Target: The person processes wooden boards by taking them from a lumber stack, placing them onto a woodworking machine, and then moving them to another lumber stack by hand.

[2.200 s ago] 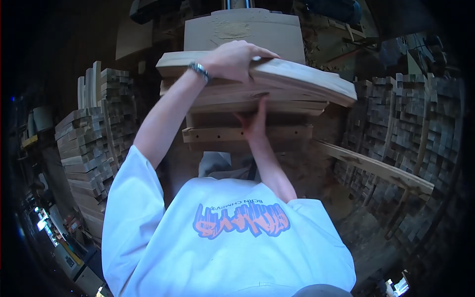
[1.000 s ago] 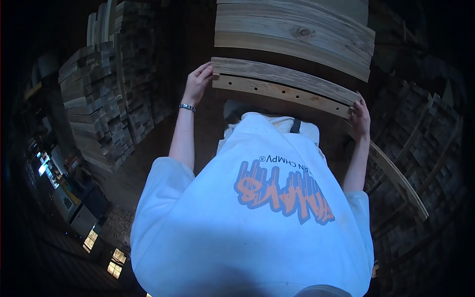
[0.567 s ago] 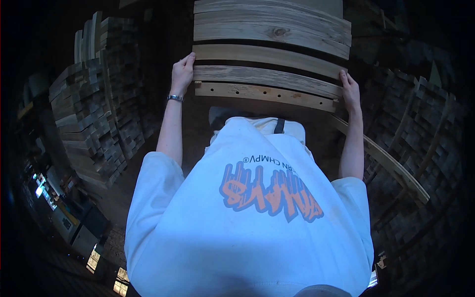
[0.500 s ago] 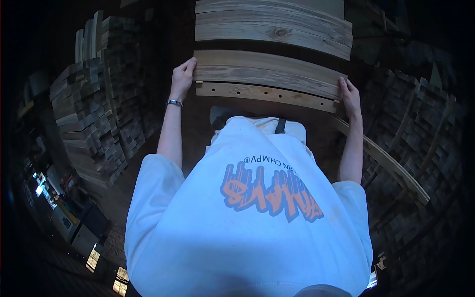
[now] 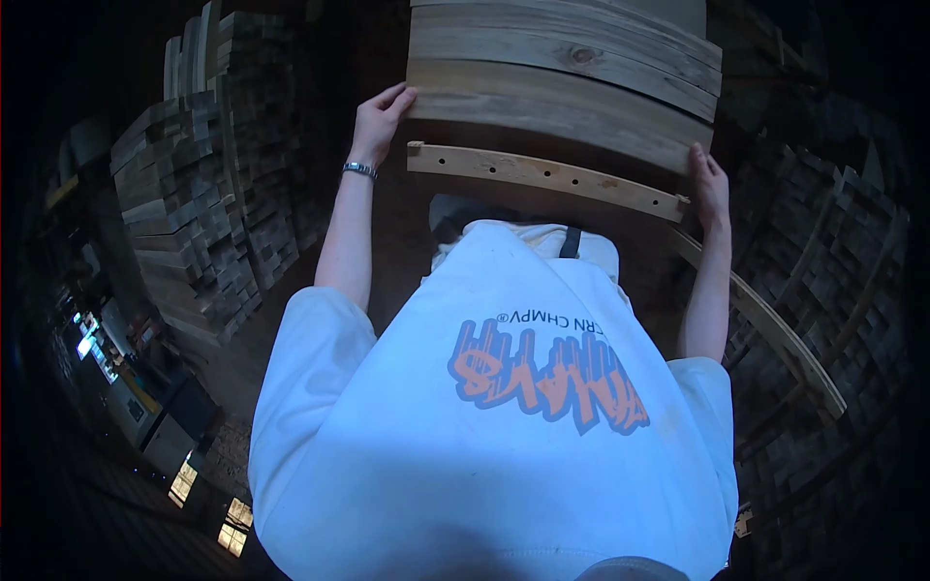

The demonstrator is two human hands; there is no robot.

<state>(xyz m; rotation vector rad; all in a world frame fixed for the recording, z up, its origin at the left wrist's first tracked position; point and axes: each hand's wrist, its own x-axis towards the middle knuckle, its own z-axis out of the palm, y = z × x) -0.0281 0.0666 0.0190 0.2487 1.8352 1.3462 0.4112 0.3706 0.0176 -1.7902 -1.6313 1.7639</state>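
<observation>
A long wooden board [image 5: 557, 111] spans the space between my two hands. My left hand [image 5: 381, 121] grips its left end, fingertips over the end. My right hand [image 5: 712, 184] holds the right end, thumb near the front corner. The board's back edge lies against several flat boards [image 5: 576, 50], one of them with a dark knot. Closer to my body, apart from the held board, is a narrow wooden rail [image 5: 523, 172] with several round holes along it.
Tall stacks of cut lumber stand on the left [image 5: 184, 194] and on the right [image 5: 785, 223]. A long slat [image 5: 790, 334] runs diagonally beside my right arm. The surroundings are dark, with lit windows [image 5: 235, 528] at lower left.
Both hands have moved the board away from my body, from beside the holed rail up to the other boards. A gap now shows between the board and the rail.
</observation>
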